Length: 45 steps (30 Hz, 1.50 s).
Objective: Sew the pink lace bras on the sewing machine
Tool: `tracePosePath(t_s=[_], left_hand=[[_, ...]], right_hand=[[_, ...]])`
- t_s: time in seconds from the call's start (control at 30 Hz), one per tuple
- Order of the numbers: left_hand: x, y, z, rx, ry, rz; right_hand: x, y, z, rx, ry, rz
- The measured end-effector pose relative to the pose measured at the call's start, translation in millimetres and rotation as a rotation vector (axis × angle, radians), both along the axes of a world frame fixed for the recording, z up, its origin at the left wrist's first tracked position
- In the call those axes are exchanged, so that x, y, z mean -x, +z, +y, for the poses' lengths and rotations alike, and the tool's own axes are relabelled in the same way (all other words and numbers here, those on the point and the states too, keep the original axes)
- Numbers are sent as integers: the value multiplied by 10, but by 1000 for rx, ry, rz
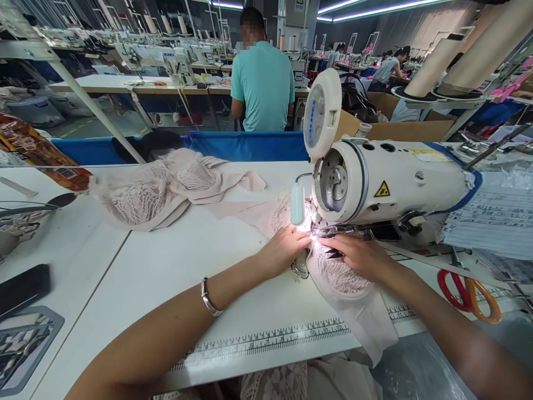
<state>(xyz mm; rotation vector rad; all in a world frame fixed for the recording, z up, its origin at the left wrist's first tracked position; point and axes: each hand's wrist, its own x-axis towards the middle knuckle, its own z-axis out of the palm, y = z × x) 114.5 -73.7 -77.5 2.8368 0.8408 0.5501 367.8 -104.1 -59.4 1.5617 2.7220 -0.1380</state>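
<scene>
A pale pink lace piece [339,275] lies under the needle area of a white sewing machine [400,175] and hangs over the table's front edge. My left hand [285,250] presses the fabric just left of the lit needle, fingers together. On the right, my right hand [353,253] rests on the lace with its fingers stretched toward the needle, and dark pointed blades [334,254] show beneath it. Whether its fingers pinch the cloth is hidden. More lace cups [156,189] lie joined by fabric at the back left.
Red and orange-handled scissors [470,294] lie at the right, below written papers [491,219]. A black phone [25,289] and a tray [31,347] are at the left. A ruler strip [266,344] runs along the front edge. A person [262,83] sits beyond the table.
</scene>
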Motion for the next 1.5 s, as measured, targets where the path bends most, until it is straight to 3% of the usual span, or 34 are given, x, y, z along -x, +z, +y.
tracePosePath(t_s=[0.33,0.53,0.67,0.77,0.87,0.93,1.1,1.3,1.5], left_hand=[[-21,-98,119,14,-63,-166],[-18,-21,115,-52,-13,-57],[-112,123,-98,-200,100,125],[-204,179,-346,-184,145,226],[-255,143,-532,-148,185,289],[-260,77,-580,-163,216,278],[-240,-43,-517,-114,189,187],[-214,-41,-429,-141,147,192],[-116,-88,-308,-164,76,46]], right_hand=[[111,94,-60,-3,-36,11],[187,200,-82,31,-95,1],[234,155,-43,3,-126,102],[222,48,2,-23,-183,166],[167,-37,10,-47,-211,189],[124,-56,-12,-60,-142,216],[67,-45,-86,-175,71,254],[84,-40,-102,-210,71,226],[100,-29,-104,-191,38,203]])
